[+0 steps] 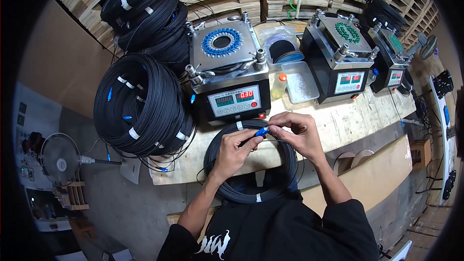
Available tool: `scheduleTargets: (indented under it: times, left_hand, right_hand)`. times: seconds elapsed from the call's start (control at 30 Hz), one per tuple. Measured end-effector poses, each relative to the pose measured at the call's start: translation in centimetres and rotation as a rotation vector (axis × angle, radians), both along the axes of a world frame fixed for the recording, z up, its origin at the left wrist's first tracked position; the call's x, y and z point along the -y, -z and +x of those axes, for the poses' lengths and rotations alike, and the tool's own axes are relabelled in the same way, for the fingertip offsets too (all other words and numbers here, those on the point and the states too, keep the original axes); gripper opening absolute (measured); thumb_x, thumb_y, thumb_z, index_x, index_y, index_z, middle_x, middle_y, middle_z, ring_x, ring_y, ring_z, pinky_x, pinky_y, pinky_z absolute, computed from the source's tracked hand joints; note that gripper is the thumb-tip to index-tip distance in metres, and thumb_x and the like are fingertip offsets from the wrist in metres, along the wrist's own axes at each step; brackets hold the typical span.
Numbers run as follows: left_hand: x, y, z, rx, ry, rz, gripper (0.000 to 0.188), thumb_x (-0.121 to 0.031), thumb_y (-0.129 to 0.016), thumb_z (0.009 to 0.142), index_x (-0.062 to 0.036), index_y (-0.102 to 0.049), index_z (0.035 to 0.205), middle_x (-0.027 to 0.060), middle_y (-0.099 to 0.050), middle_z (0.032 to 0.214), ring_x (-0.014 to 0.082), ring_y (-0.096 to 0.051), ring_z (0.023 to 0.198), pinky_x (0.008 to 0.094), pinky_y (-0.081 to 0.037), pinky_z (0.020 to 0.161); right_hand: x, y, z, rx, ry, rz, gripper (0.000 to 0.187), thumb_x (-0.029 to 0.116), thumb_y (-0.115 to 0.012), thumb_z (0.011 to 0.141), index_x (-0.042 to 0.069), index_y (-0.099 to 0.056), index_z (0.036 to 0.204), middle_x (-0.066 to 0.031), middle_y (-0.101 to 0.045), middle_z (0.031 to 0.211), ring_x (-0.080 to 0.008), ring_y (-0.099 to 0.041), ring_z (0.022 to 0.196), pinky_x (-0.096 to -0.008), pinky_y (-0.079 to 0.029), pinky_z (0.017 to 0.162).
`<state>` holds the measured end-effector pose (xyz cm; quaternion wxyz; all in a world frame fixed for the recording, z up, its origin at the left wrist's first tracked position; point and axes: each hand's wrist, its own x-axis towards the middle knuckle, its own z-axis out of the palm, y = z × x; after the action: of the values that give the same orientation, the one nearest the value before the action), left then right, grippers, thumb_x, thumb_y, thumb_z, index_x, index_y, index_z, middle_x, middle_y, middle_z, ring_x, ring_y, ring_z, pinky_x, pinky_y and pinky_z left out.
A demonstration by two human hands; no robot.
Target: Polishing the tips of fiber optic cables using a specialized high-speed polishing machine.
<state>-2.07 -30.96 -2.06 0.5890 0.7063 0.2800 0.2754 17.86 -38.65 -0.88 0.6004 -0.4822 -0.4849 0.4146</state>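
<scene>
Black short-sleeved cloth shirt with a white print covers my torso at the lower edge. Forward of it, my left hand grasps a slim blue plastic connector between thumb and forefinger, the remaining fingers curled in. My right hand is set at the connector's right end, thumb and fingertips drawn together; I cannot tell whether these fingers grip the tip or only touch it. The connector is located above a round coil of thin black cable, bound with white tape, which lies partly on the pale wooden counter and overhangs its near edge. Behind the coil stands a black box-shaped machine with a steel top plate, a lit red display and a ring of blue-and-white parts on top. Left of the machine are bulky black cable bundles; right of it, an orange-capped translucent bottle stands just beside a clear plastic tray.
</scene>
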Motion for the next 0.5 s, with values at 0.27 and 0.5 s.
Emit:
scheduleTargets:
  times: [0.27, 0.5]
  left_hand:
    - [0.1, -0.4, -0.2, -0.052, 0.009, -0.004, 0.027, -0.020, -0.067, 0.096, 0.0040, -0.071, 0.108, 0.0050, -0.064, 0.075, 0.0097, -0.057, 0.066, 0.0261, -0.045, 0.060]
    - [-0.3, -0.1, -0.3, -0.076, -0.022, -0.013, 0.029, -0.023, -0.067, 0.097, 0.0038, -0.072, 0.107, 0.0038, -0.062, 0.072, 0.0078, -0.054, 0.064, 0.0258, -0.043, 0.059]
  right_hand:
    - [0.2, -1.3, 0.1, 0.398, 0.009, 0.056, 0.015, -0.004, -0.073, 0.085, -0.007, -0.072, 0.101, -0.0154, -0.073, 0.098, -0.0190, -0.071, 0.092, -0.0292, -0.057, 0.083]
    - [-0.7, -0.9, 0.0, 0.351, -0.023, 0.046, 0.019, -0.004, -0.072, 0.086, -0.006, -0.073, 0.105, -0.0158, -0.074, 0.102, -0.0205, -0.071, 0.094, -0.0297, -0.057, 0.082]
